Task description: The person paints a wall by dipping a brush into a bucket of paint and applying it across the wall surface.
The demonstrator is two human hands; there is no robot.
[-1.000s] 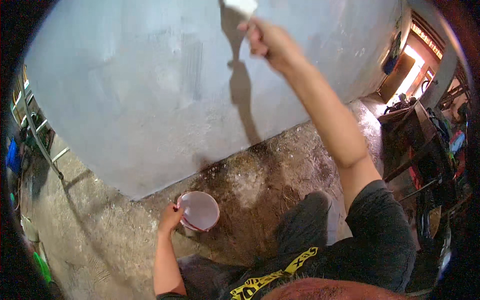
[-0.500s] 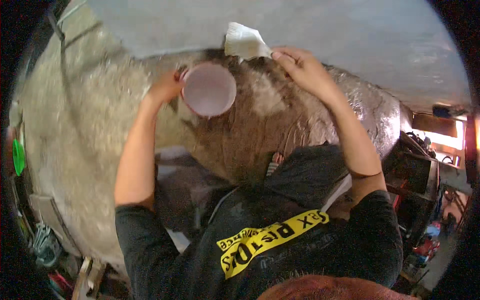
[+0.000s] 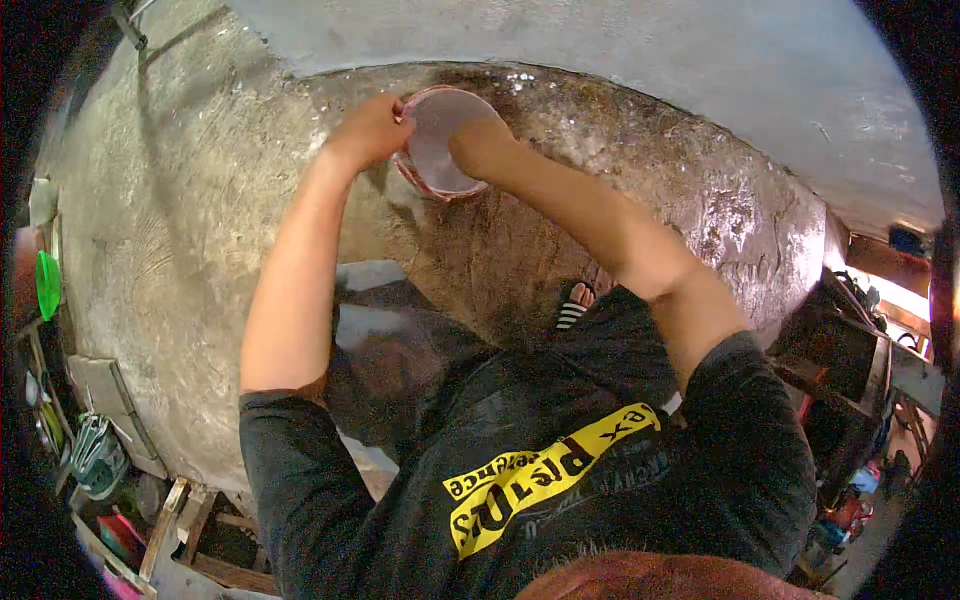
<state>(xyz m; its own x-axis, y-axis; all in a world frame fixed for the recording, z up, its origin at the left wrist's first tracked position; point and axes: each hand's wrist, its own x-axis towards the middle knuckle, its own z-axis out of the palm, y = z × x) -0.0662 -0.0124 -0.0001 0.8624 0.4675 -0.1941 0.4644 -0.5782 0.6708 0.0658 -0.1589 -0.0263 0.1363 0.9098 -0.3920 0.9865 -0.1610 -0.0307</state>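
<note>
My left hand grips the rim of a small round bucket on its left side. The bucket is pale inside with a reddish, patterned outer wall, and is held over the floor near the foot of the wall. Into its mouth reaches my right hand, curled, with the fingers out of sight inside. The wide, pale paintbrush that this hand held a moment earlier is hidden now, down in the bucket. What fills the bucket is hard to make out.
A smooth grey wall rises ahead from a rough, stained concrete floor. My sandaled foot stands below the bucket. At the left lie a green plastic thing and a container; dark shelving stands at the right.
My right hand has come down from the wall, leftward into the bucket, taking the paintbrush out of sight. The bucket, in my left hand, has shifted slightly right and toward the wall.
</note>
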